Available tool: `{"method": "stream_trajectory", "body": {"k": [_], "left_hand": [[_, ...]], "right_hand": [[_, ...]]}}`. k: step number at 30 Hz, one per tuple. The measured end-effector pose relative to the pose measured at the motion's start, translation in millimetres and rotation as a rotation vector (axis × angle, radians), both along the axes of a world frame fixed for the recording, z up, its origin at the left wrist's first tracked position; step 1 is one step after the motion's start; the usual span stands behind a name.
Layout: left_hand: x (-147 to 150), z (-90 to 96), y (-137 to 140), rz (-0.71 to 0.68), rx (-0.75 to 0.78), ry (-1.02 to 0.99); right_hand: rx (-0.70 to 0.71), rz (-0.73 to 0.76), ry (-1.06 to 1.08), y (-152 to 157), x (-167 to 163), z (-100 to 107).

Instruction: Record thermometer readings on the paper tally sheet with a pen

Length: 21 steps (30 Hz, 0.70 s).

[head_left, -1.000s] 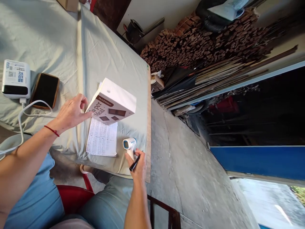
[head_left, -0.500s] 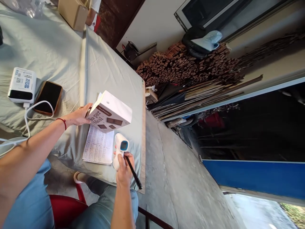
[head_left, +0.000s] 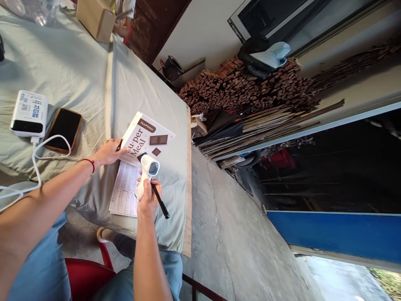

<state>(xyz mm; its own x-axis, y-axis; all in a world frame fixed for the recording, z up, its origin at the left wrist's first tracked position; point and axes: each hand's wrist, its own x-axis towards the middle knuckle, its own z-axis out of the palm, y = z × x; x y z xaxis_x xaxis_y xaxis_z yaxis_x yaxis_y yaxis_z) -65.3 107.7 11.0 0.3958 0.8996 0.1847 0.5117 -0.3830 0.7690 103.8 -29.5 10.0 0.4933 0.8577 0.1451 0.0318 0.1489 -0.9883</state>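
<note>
My left hand (head_left: 111,151) grips the left edge of a white box (head_left: 166,144) printed "NutriMotion" and "Meal", its printed face turned up toward me. In my right hand (head_left: 149,196) is a white infrared thermometer (head_left: 144,177) with a blue-rimmed screen. A black pen (head_left: 161,202) is tucked between the same fingers and slants down to the right. The thermometer's head overlaps the lower edge of the box in this view; whether they touch I cannot tell. Under the box lie handwritten sheets of paper (head_left: 123,190), partly covered by it.
On the cloth-covered table (head_left: 81,54) a white power bank (head_left: 29,110) with a cable lies beside a phone (head_left: 64,127). At the far end stands a cardboard box (head_left: 94,19), near another person's hand (head_left: 123,28). Stacked wood (head_left: 225,85) lines the wall past the table's right edge.
The white box has tipped so its printed face now points more upward. My right hand has moved up and left with the thermometer and pen, closer to the box.
</note>
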Motion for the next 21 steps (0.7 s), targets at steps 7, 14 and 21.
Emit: {"method": "stream_trajectory", "body": {"k": [7,14,21], "left_hand": [[2,0.2,1,0.031,-0.042,-0.025],[4,-0.6,0,0.055,-0.051,0.018],[7,4.0,-3,0.094,-0.07,0.102]], "right_hand": [[-0.011,-0.019,0.095,9,-5,2],[-0.032,-0.011,0.18,9,-8,13],[-0.043,0.034,0.296,7,-8,19]]}}
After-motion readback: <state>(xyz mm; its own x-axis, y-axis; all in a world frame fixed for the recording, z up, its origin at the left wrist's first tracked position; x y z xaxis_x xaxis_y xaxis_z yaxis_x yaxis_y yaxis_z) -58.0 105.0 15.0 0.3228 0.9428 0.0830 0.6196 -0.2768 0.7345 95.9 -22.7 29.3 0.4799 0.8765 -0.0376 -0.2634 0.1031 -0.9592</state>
